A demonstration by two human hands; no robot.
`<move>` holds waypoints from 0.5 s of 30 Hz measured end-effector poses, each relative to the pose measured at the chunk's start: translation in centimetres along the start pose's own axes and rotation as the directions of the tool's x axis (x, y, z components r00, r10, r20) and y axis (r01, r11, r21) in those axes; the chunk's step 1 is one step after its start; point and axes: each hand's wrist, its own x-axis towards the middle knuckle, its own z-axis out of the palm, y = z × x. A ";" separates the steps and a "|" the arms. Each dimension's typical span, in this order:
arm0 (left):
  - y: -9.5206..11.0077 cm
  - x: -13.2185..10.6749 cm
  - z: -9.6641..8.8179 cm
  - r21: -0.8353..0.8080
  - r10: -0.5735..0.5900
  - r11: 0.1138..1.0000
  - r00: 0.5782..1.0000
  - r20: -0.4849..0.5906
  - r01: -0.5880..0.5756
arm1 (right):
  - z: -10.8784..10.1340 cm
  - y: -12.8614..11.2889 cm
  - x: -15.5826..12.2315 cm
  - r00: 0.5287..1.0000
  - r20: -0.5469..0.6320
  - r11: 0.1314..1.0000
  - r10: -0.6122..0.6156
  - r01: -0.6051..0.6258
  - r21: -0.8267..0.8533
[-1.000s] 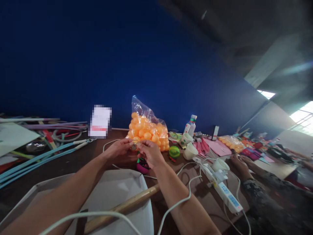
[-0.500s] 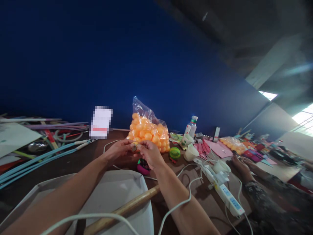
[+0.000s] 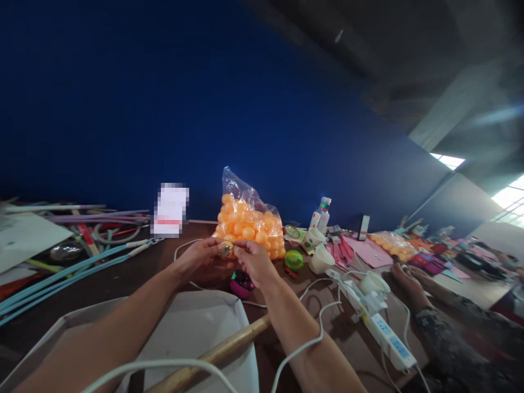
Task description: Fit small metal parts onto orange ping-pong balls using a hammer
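Between my two hands is a small shiny gold-coloured round piece [image 3: 225,249], in front of a clear bag of orange balls [image 3: 248,224]. My left hand [image 3: 200,255] pinches it from the left between thumb and fingers. From the other side my right hand [image 3: 257,262] is closed, thumb and fingertips pressed together at the piece's right edge. Whether the right fingers hold some smaller part there is too small to tell. Just under the hands lies a magenta and green round item [image 3: 241,285], partly covered by the right hand.
A white box [image 3: 204,311] with a wooden stick [image 3: 229,344] across it sits close in front. White cables run to a power strip [image 3: 388,338]. A green-striped ball [image 3: 293,260], cups and a bottle [image 3: 320,215] stand right. Another person's hands [image 3: 409,281] work at far right.
The gold piece has turned a little, showing more of its shiny face. Both hands stay together around it. The whole view has shifted slightly.
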 end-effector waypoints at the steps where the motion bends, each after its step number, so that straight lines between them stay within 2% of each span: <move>1: 0.1 -0.1 0.2 0.007 0.012 1.000 1.000 0.003 -0.012 | 0.0 0.0 0.0 1.000 -0.006 1.000 -0.007 0.007 0.009; 5: 0.7 -0.2 0.7 0.008 0.066 0.998 0.998 -0.010 -0.066 | 0.1 -0.1 0.2 0.999 -0.011 0.999 -0.047 0.047 -0.018; 7: 1.0 -0.3 0.8 0.001 0.101 0.995 0.992 -0.079 -0.101 | 0.2 -0.4 0.0 0.996 -0.017 0.991 -0.083 0.081 -0.106; 9: 1.5 -0.3 0.7 -0.008 0.140 0.990 0.972 -0.191 -0.144 | 0.3 -1.1 -0.8 0.983 -0.023 0.949 -0.181 0.168 -0.265; 11: 1.8 -0.4 0.7 -0.035 0.154 0.985 0.945 -0.290 -0.171 | 0.4 -2.3 -2.5 0.945 0.048 0.822 -0.324 0.306 -0.480; 12: 2.0 -0.4 0.7 -0.054 0.156 0.982 0.932 -0.328 -0.183 | 0.6 -3.1 -3.6 0.919 0.142 0.719 -0.369 0.379 -0.583; 13: 2.1 -0.3 0.6 -0.073 0.147 0.980 0.925 -0.351 -0.183 | 0.7 -3.8 -4.7 0.895 0.284 0.600 -0.344 0.442 -0.667; 14: 2.1 -0.3 0.6 -0.089 0.140 0.979 0.920 -0.366 -0.184 | 0.9 -4.4 -5.8 0.848 0.466 0.466 -0.251 0.528 -0.710; 15: 2.1 -0.3 0.6 -0.102 0.132 0.978 0.919 -0.372 -0.181 | 1.2 -4.9 -6.9 0.765 0.631 0.334 -0.128 0.632 -0.699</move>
